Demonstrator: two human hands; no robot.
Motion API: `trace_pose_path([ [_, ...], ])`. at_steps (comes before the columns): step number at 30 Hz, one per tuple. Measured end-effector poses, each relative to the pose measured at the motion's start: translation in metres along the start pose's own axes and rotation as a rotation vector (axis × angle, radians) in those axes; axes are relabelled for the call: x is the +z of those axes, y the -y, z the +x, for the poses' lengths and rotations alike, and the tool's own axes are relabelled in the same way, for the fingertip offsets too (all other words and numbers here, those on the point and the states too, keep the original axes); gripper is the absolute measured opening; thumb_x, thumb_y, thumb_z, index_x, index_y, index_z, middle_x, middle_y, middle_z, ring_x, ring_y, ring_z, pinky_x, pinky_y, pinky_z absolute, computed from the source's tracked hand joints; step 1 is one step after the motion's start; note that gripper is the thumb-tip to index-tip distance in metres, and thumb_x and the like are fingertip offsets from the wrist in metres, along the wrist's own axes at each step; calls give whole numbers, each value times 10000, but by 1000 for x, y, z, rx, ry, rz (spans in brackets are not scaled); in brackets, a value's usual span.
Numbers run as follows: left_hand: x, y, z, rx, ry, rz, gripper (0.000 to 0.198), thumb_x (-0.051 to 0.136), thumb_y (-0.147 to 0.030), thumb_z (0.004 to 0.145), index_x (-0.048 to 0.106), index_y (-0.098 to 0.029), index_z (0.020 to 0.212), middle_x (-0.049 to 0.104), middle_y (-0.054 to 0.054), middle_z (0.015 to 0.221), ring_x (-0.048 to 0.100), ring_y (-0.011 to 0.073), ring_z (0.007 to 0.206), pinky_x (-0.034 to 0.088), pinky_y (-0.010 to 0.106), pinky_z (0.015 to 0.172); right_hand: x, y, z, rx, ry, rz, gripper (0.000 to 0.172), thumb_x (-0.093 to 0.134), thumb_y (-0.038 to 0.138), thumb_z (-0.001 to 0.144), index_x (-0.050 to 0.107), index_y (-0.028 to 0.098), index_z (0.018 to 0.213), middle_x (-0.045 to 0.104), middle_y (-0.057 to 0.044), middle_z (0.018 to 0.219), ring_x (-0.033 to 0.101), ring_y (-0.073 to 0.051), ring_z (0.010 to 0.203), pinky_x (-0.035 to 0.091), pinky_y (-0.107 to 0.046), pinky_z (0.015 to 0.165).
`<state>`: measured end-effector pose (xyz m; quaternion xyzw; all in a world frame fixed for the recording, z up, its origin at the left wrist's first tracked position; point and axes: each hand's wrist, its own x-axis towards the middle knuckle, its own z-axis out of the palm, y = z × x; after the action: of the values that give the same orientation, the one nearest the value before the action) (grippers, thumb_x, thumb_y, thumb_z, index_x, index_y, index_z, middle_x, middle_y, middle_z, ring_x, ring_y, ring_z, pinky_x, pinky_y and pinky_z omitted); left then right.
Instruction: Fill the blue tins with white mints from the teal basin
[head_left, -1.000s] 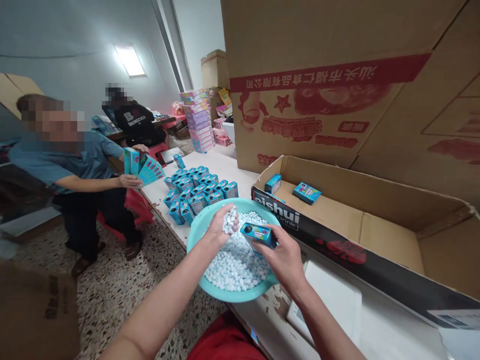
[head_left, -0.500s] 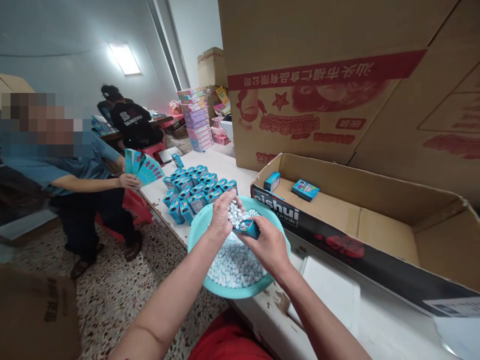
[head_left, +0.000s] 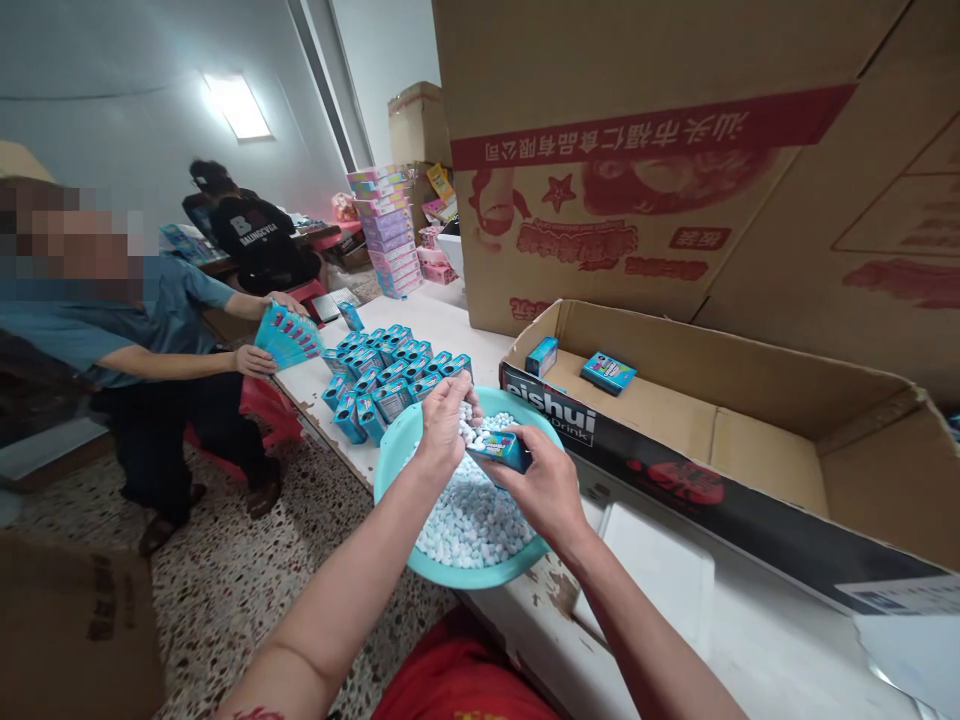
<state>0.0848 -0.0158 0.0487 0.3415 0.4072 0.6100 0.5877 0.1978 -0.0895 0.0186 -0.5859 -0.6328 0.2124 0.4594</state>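
Note:
My right hand (head_left: 544,480) grips a small blue candy box (head_left: 501,450), tilted with its end toward my left hand. Cupped over the far side of the bowl, my left hand (head_left: 448,420) holds a clump of small white candies (head_left: 471,424) against the box's end. Below both hands is a turquoise bowl (head_left: 480,580) with many pale blue and white candies (head_left: 472,525) in it. Several upright blue boxes (head_left: 394,395) stand grouped on the table just beyond the bowl.
An open cardboard tray (head_left: 765,430) on the right has two blue boxes in it. Behind it rises a large carton (head_left: 637,150). At left, a seated person (head_left: 172,320) holds fanned flat blue cartons (head_left: 289,338); another person (head_left: 251,235) sits farther back. A white lid (head_left: 652,575) lies near my right forearm.
My left fingers have closed in more and fewer candies show in them. The box is turned slightly, showing more of its printed face. The co-worker's second hand now touches the fanned cartons.

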Motion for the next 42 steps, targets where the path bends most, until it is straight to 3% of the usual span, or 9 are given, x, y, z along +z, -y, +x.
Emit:
trace_pose_path([
  [8,1,-1,-3,-15,38,62,491,771,-553,600,474,-168,670,481,-55,539,392,31,363,179,154,328,-1,2,-2,-4,31,31,225,690,312,737,636,232,941,683,-19,925,625,-230,848,438,-310,703],
  [14,5,-1,-5,-49,108,101,501,781,-556,575,473,-169,660,482,-56,528,385,31,348,177,150,311,-2,1,-1,-10,19,38,238,697,252,716,647,231,948,682,-15,950,621,-225,872,442,-317,751],
  [24,6,-14,-9,-64,126,49,501,811,-510,553,470,-162,669,469,-63,521,379,25,353,186,133,315,0,-8,-7,39,-20,267,280,732,376,706,658,223,928,685,-20,907,618,-231,835,457,-336,777],
  [29,-10,-15,1,2,62,58,477,793,-491,570,463,-176,709,468,-64,560,372,25,373,182,143,337,-8,-14,-15,138,-72,509,367,787,380,655,655,220,956,685,-20,920,620,-229,852,464,-341,793],
  [32,-30,0,6,27,53,296,430,675,-559,653,459,-189,693,463,-55,561,373,52,394,223,175,362,-16,-15,-22,190,-111,593,378,808,349,628,654,220,949,682,-12,911,613,-216,846,468,-332,790],
  [34,-44,15,7,3,185,606,399,631,-565,664,499,-188,661,513,-22,577,454,98,465,333,211,425,-23,-14,-26,211,-99,609,378,819,330,601,660,215,924,680,-10,888,609,-214,838,472,-331,785],
  [36,-57,25,7,-1,381,870,337,683,-501,613,580,-184,662,619,26,684,581,173,661,459,273,607,-37,-14,-33,231,-97,625,386,824,333,593,661,210,921,681,-12,870,613,-214,819,487,-325,756],
  [38,-64,26,10,26,510,1024,295,702,-447,601,656,-192,741,687,52,852,619,243,876,469,328,795,-57,-18,-45,256,-165,618,405,827,355,601,656,210,938,684,-17,859,623,-213,789,507,-318,718],
  [42,-49,8,28,141,484,1195,318,556,-487,751,664,-204,846,700,52,935,630,251,907,458,348,832,-100,-46,-82,364,-443,466,456,832,417,597,645,209,958,691,-27,867,638,-209,758,531,-306,693],
])
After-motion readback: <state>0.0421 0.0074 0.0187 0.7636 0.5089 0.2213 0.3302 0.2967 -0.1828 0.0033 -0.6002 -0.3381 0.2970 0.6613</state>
